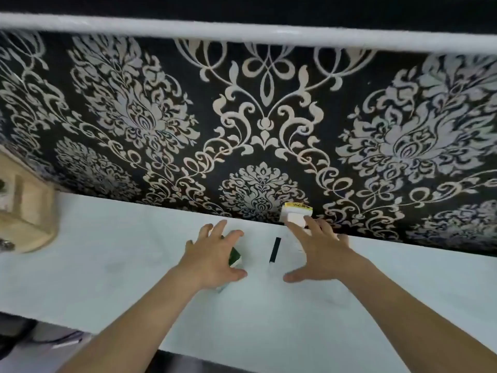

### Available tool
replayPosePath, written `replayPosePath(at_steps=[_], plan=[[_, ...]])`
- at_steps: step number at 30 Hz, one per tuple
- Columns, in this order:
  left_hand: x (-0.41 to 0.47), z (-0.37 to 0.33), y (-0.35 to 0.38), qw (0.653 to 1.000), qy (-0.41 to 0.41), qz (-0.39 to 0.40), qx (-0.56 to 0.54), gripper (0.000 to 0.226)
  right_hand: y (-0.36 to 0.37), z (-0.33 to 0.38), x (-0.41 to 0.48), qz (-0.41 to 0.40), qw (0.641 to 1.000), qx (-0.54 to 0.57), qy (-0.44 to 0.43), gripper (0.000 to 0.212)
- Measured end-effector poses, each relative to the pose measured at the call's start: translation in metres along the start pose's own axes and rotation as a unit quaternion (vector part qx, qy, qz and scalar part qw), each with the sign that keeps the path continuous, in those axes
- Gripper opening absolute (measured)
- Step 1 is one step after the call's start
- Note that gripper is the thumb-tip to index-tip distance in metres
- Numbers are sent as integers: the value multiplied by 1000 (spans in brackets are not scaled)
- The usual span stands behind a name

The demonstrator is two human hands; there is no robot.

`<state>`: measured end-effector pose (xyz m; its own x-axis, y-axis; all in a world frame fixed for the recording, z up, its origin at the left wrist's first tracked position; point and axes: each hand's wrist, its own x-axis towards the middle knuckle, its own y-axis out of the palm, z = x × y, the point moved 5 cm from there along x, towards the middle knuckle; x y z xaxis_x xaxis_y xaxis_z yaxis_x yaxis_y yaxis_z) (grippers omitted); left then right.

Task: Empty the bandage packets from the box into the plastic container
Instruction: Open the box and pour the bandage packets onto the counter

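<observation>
Center frame, low: left hand fingers spread over green-white box on white table, grip unclear. Right hand spread just right of it, possibly over the clear container, blurred. White-yellow packet by the wall.

Black damask wallpaper, white table, wooden shelf

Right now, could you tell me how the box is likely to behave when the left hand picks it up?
The box looks like thin card and fits under the left hand, so it is probably light and may dent if squeezed. Being flat-sided, it should slide on the smooth table rather than roll.
</observation>
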<state>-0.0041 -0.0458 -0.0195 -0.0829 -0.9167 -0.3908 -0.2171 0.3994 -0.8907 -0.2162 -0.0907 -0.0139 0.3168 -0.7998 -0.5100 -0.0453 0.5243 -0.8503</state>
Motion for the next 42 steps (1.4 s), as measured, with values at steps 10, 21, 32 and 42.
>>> replayPosePath(at_steps=[10, 21, 32, 42], plan=[[38, 28, 22, 1000, 5, -3, 8, 66, 20, 15, 36, -21, 994, -44, -97, 125], [25, 50, 26, 996, 31, 55, 65, 112, 42, 36, 24, -23, 985, -87, -146, 109], [-19, 42, 25, 992, -28, -113, -43, 80, 80, -7, -1, -276, 946, 167, -18, 84], [-55, 40, 27, 919, -43, -261, -291, 65, 84, 30, -41, -412, 901, 131, 23, 64]])
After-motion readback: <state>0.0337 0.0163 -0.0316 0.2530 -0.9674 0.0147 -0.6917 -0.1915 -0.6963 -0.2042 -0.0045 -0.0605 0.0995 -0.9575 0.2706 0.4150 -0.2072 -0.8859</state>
